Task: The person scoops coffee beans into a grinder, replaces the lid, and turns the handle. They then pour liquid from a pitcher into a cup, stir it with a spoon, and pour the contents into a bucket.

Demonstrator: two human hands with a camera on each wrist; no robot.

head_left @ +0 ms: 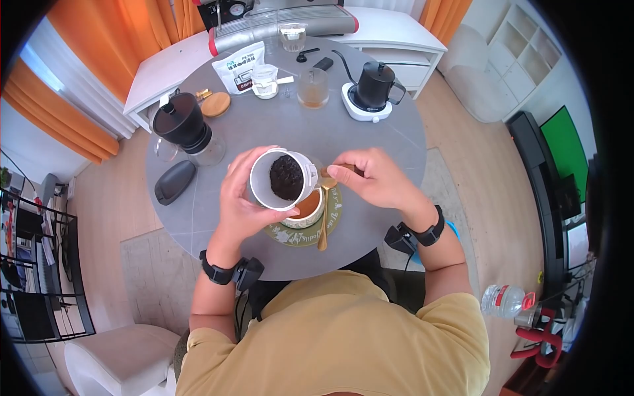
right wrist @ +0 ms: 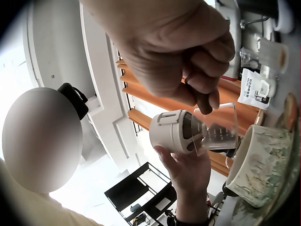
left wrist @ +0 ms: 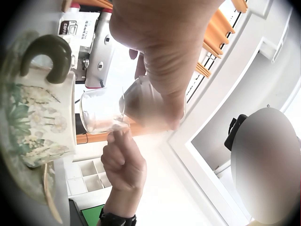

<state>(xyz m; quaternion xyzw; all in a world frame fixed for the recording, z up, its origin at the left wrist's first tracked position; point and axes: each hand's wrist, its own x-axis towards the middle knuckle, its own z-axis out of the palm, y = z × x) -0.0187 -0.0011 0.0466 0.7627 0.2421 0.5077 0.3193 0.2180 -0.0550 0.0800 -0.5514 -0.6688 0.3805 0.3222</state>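
My left hand [head_left: 239, 201] grips a white coffee dripper [right wrist: 168, 136], tilted, with dark coffee grounds [head_left: 286, 178] inside. Between finger and thumb, my right hand [head_left: 378, 179] pinches the wooden handle [right wrist: 204, 102] of a small clear glass cup [right wrist: 222, 131]. That glass overlaps the dripper's lower end in both wrist views. Below the hands stands a flowered ceramic cup [left wrist: 47, 115] with a dark green handle, holding amber-brown liquid [head_left: 308, 206]. It sits on a green lettered saucer [head_left: 335, 214], where a gold-coloured spoon [head_left: 322, 236] lies to the right.
On the grey round table [head_left: 264, 125], a black-topped coffee grinder [head_left: 181, 122] and a dark oblong case [head_left: 175, 181] stand left. A filter bag [head_left: 239, 66], a glass with brownish liquid [head_left: 313, 89] and a black gooseneck kettle [head_left: 374, 86] line the back. An espresso machine [head_left: 284, 30] is behind.
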